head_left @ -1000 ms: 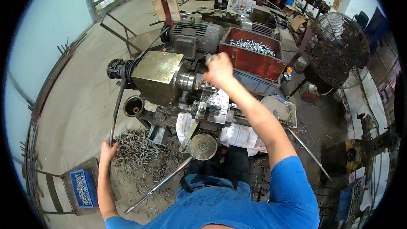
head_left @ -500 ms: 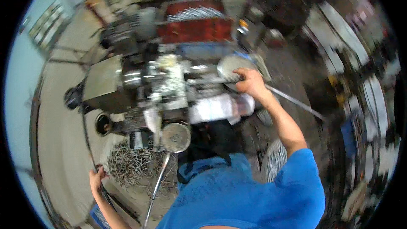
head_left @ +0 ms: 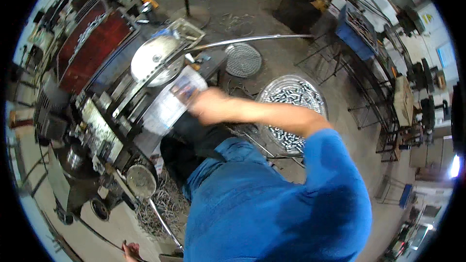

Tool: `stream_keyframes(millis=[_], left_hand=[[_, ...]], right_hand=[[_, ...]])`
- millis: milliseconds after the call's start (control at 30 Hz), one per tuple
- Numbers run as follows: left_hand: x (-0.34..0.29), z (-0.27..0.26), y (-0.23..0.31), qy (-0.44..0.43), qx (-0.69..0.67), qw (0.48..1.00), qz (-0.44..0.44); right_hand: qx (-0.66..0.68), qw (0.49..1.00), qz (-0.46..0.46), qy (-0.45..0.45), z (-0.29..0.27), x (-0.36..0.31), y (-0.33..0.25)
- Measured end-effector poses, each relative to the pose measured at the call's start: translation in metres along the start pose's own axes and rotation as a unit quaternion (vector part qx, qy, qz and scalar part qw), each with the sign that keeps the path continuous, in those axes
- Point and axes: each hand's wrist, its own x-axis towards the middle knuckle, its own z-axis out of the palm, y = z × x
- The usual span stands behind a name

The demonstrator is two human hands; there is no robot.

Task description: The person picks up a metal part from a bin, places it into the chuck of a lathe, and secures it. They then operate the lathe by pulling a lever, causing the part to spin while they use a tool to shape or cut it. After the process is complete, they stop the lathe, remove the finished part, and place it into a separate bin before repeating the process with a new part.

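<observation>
My left hand [head_left: 131,251] is at the lower edge, its fingers closed around a long dark rod [head_left: 99,232] on the machine's near left side. My right hand [head_left: 209,106] is smeared by motion over the near end of a printed paper sheet [head_left: 165,109]; its fingers cannot be made out. Beyond the paper is a round pale metal disc [head_left: 145,63], with a long shiny bar [head_left: 252,40] reaching right from beside it. A round metal handwheel [head_left: 141,180] with a chrome handle [head_left: 164,223] sits on the machine's near side.
A wide round basin [head_left: 318,99] of small metal pieces stands on the floor to my right, near a perforated round plate [head_left: 243,60]. Curly metal shavings [head_left: 160,208] lie below the machine. A red tray [head_left: 104,46] is at far left; a blue bin [head_left: 357,31] stands far right.
The view has turned to the right, bringing in the basin and bin. My right hand has left the round disc and come back toward me. My left hand stays on the rod.
</observation>
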Motion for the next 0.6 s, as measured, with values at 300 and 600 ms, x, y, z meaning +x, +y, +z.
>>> stream_keyframes(millis=[300,600], left_hand=[[0.019,0.032,0.016,-0.01,0.017,1.0,0.006],[0.017,0.003,0.009,-0.008,0.027,0.999,0.016]], right_hand=[[-0.155,0.749,-0.639,0.083,-0.158,0.074,-0.357],[-0.14,0.787,-0.6,0.042,-0.18,0.064,-0.339]])
